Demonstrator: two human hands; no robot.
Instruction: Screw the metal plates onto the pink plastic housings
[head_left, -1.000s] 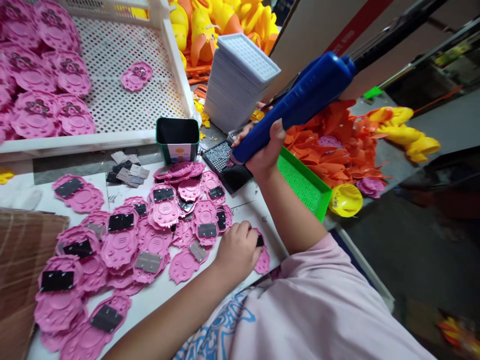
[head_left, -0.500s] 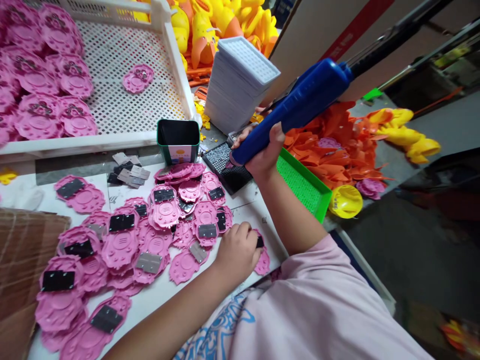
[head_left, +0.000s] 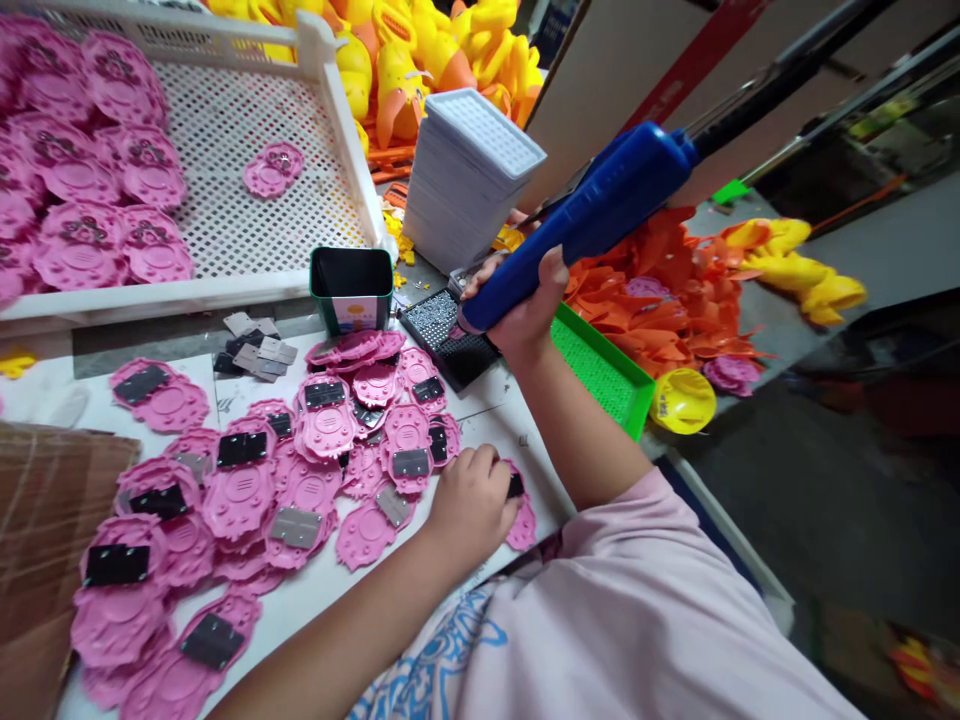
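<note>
My right hand (head_left: 529,310) is wrapped round a blue electric screwdriver (head_left: 592,215), held at a slant. The screwdriver's lower end is over a black tray of small screws (head_left: 431,315); I cannot tell whether the bit touches them. Down on the white work surface, my left hand (head_left: 474,495) is closed over a pink plastic part (head_left: 523,525) that bears a dark plate, and its fingertips are partly hidden. To the left of that hand lies a pile of similar pink parts (head_left: 240,490), many with black or grey plates across them.
A white perforated crate (head_left: 225,130) with pink parts stands at the back left. Near it are a green-black cup (head_left: 351,290), loose metal plates (head_left: 259,350) and a stack of white trays (head_left: 465,180). A green tray (head_left: 607,375) and orange pieces (head_left: 660,300) lie to the right.
The whole view has shifted slightly. Both hands keep the same grip, and the screwdriver stays over the screw tray.
</note>
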